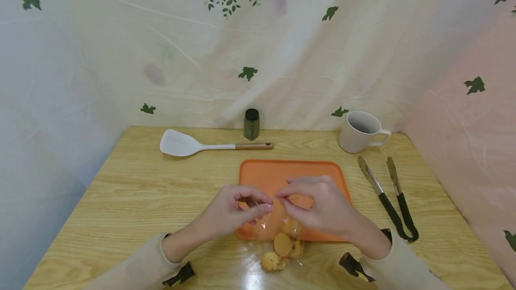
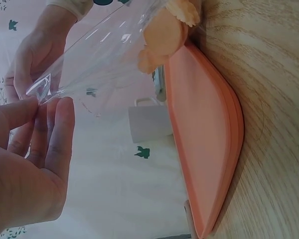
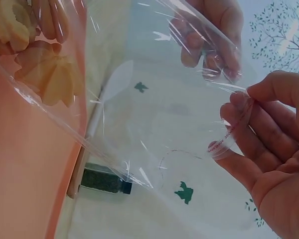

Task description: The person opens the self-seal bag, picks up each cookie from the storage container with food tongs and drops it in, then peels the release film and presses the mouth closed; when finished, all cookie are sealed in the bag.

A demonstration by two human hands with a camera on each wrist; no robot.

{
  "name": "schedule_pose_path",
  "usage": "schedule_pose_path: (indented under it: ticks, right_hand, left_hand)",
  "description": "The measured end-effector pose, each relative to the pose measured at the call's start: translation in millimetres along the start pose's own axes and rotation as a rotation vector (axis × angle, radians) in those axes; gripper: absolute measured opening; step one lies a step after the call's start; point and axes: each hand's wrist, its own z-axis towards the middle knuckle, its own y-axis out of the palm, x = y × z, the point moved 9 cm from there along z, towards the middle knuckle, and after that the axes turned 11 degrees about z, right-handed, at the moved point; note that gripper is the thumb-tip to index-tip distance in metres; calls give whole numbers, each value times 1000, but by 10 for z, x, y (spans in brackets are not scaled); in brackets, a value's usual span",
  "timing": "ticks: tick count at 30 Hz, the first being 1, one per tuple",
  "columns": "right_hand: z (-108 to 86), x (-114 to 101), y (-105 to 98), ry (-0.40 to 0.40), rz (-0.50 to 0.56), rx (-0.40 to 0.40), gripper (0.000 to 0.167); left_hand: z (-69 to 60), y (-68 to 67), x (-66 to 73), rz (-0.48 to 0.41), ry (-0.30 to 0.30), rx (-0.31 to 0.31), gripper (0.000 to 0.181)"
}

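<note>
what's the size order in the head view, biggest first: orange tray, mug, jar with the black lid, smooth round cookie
1. orange tray
2. mug
3. jar and smooth round cookie, unranked: close in size, and the cookie is nearer the camera

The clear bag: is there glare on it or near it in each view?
Left wrist view: white streaks on the clear bag; right wrist view: similar streaks; head view: small glints on it, plus a bright reflection on the table nearby.
</note>
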Motion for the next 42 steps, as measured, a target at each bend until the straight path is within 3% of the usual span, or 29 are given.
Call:
schedule_pose_path:
  ticks: [7,14,17,25,34,42]
  right_hand:
    - [-5,37,12,42,-19,-8,24]
    - [-19,58,21,43,38,-9,25]
    - [-33,53,16,32,59,-1,25]
    - [-43,-13,2,-42,-11,38,32]
    - [-53,-33,19,-114,-51,93,12]
    - [-65,5,29,-106,-38,133,14]
  left_hand:
    - [5,1,18,25,20,-3,10]
    - [5,-5,35,37,37,-6,10]
    - [3,-8,40,39,47,-3,10]
    - [3,-8,40,31,18,-9,9]
    - [9,3,54,25,40,-7,8]
    - [9,1,42,49,16,-21,7]
